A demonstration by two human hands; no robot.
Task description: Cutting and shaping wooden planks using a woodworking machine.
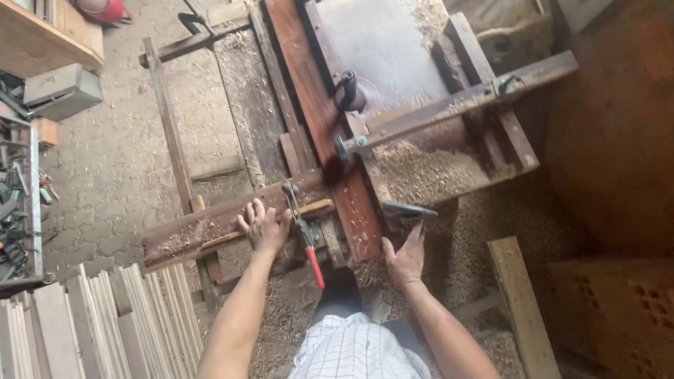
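At the centre of the frame we see the left hand (263,226) lying flat, fingers spread, on a narrow pale wooden strip (232,237); it presses the strip down and grips nothing. The strip rests along a dusty reddish plank (210,224) that runs from lower left toward the centre. Just to the right of this hand stands a clamp with a red handle (307,242), its handle pointing down toward the person's body.

The right hand (406,256), lower centre-right, rests palm-down with fingers loosely extended on the near edge of the saw bench (379,42); its fingertips reach a dark metal fitting (407,210). We cannot tell whether it closes on that fitting.

Between the two hands a long reddish fence board (323,126) runs up the frame. The right end of the strip lies near this board, between the hands and closer to the left one.

We judge the work as mid-course: the heavy sawdust (421,172) on the bench suggests cutting already done, and the strip is positioned against the plank but not visibly advanced beyond the fence.

At lower left stands a stack of pale cut slats (105,323). At upper left a grey metal box (60,91) sits beside a shelf. A perforated brick (618,309) occupies the lower right.
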